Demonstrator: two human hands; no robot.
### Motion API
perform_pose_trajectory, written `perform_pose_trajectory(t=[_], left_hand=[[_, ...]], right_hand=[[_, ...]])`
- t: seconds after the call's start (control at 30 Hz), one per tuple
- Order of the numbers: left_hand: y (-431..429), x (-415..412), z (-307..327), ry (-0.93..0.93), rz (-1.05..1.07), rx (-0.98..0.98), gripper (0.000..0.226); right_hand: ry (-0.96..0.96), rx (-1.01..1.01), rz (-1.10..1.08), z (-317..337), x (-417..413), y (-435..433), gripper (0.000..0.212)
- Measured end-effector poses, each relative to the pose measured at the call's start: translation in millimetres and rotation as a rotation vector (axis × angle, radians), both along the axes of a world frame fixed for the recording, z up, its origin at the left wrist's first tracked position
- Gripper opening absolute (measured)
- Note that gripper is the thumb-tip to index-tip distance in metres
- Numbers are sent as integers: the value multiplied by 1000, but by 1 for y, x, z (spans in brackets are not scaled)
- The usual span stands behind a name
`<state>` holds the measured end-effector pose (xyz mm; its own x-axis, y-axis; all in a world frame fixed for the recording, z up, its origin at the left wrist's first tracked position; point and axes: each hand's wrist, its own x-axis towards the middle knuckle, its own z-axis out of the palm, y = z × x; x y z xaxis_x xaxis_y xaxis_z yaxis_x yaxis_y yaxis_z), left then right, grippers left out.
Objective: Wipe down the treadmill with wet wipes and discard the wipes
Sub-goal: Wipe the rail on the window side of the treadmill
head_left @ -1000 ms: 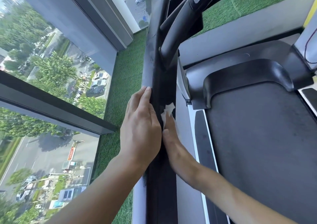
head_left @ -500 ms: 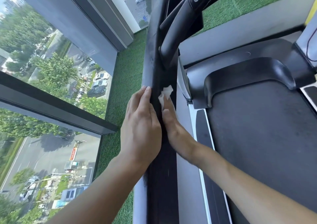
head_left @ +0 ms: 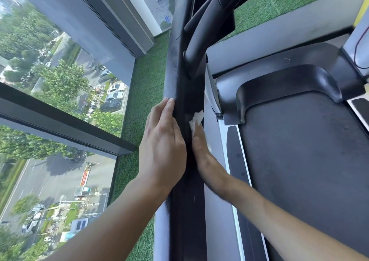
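The treadmill's black left upright post (head_left: 185, 81) runs from the bottom of the view up to the top. My left hand (head_left: 161, 141) lies flat with straight fingers against the post's outer left side. My right hand (head_left: 201, 147) presses a white wet wipe (head_left: 196, 120) against the post's inner right side; only the wipe's crumpled top edge shows beyond the fingertips, and the fingers themselves are partly hidden behind the post. The dark running belt (head_left: 299, 161) and the black motor cover (head_left: 287, 81) lie to the right.
A black handrail (head_left: 201, 33) branches off the post above my hands. Green artificial turf (head_left: 143, 81) covers the floor between the treadmill and the floor-to-ceiling window (head_left: 50, 101) on the left. A grey side rail (head_left: 219, 210) borders the belt.
My right hand slid the wipe up the post's inner side from 1.0 s to 0.5 s ago, then held about there. My left hand stayed flat on the outer side.
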<state>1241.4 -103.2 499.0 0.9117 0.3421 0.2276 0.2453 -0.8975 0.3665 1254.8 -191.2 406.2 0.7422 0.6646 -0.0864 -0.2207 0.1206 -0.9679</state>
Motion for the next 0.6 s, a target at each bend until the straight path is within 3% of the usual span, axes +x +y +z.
perform_pose_trajectory(t=[0.13, 0.27, 0.47, 0.53, 0.6], left_hand=[[-1, 0, 2, -1, -2, 0, 46], [0, 0, 1, 1, -2, 1, 46], [1, 0, 1, -9, -2, -7, 45], [1, 1, 1, -8, -2, -14, 45], [0, 1, 1, -3, 1, -20, 45]], right_hand=[[1, -9, 83, -6, -35, -15, 62], [18, -87, -17, -10, 10, 5, 98], [138, -69, 87, -5, -35, -12, 66], [128, -33, 63, -5, -36, -13, 70], [104, -43, 8, -5, -17, -6, 89]])
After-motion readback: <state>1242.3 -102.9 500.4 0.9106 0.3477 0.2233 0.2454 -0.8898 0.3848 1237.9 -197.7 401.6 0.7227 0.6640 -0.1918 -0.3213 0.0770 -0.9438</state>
